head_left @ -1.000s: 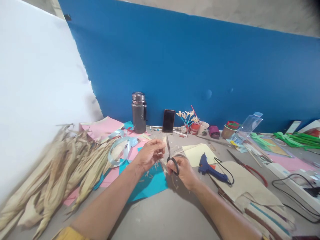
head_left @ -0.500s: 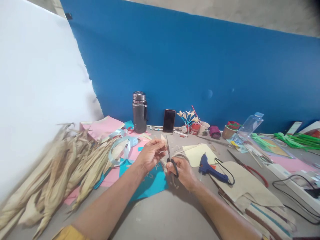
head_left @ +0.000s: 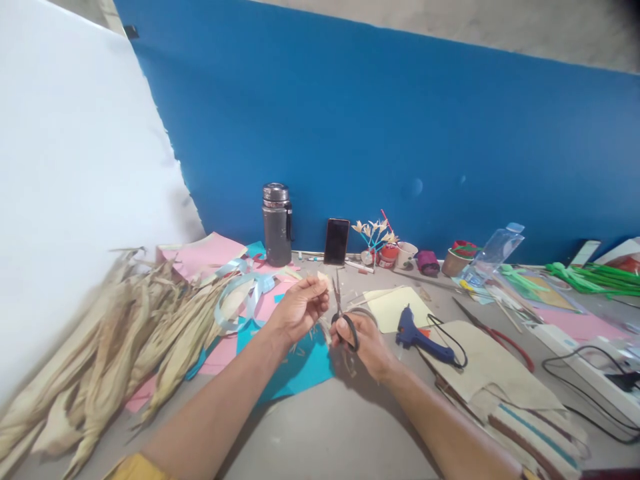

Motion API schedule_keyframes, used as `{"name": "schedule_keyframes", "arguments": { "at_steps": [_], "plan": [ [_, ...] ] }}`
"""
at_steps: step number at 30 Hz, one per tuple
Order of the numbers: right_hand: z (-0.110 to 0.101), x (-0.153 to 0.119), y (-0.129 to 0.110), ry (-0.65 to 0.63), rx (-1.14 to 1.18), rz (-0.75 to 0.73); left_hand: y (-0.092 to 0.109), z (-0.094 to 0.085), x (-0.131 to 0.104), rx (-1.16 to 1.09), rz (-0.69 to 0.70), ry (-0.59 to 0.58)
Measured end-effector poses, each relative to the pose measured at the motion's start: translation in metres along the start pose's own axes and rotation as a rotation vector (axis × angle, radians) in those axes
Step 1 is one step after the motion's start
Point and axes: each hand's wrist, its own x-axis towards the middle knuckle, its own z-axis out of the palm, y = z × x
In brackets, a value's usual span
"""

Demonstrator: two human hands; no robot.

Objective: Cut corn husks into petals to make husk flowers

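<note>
The left hand (head_left: 301, 308) pinches a small pale piece (head_left: 323, 277) at its fingertips. Just right of that pinch, scissors (head_left: 337, 297) point away from the person, handles grasped by the nearer right hand (head_left: 364, 339); whether blades touch the piece, I cannot tell.

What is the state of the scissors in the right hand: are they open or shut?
Slightly open: the blades of the scissors part into a narrow V, pointing away from the right hand.
</note>
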Motion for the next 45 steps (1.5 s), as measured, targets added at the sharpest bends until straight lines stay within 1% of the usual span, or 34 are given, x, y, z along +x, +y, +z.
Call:
{"name": "schedule_keyframes", "arguments": {
  "at_steps": [4,8,13,16,21,24,30,33,36,40,45],
  "plan": [
    [0.001,-0.001,-0.002,-0.037,0.014,0.015,0.0,-0.001,-0.001,0.024,-0.005,-0.023],
    [0.001,-0.001,-0.008,-0.032,0.003,0.02,-0.001,-0.002,-0.001,0.086,0.046,-0.041],
    [0.001,-0.001,-0.006,-0.026,-0.031,0.022,0.001,-0.001,-0.003,0.189,0.081,-0.019],
    [0.001,0.0,-0.005,-0.019,-0.05,0.026,0.0,-0.002,-0.002,0.198,0.089,-0.016],
    [0.003,0.001,-0.009,-0.008,-0.069,0.016,-0.001,-0.004,0.001,0.148,0.069,-0.004],
    [0.004,0.001,-0.011,0.001,-0.064,0.03,0.0,-0.005,0.001,0.127,0.066,-0.018],
    [0.002,-0.001,-0.004,-0.04,-0.031,0.068,0.006,-0.004,0.0,0.103,0.037,-0.057],
    [0.0,-0.001,0.001,-0.072,0.041,0.086,0.007,-0.005,0.001,0.13,0.021,-0.059],
    [-0.001,-0.001,0.003,-0.073,0.07,0.097,0.006,-0.007,0.002,0.188,0.01,-0.068],
    [-0.002,0.0,0.004,-0.061,0.037,0.071,0.005,-0.009,0.003,0.235,0.002,-0.072],
    [-0.001,0.002,0.006,-0.049,-0.019,0.06,0.007,-0.007,0.001,0.239,0.015,-0.054]
  ]
}}
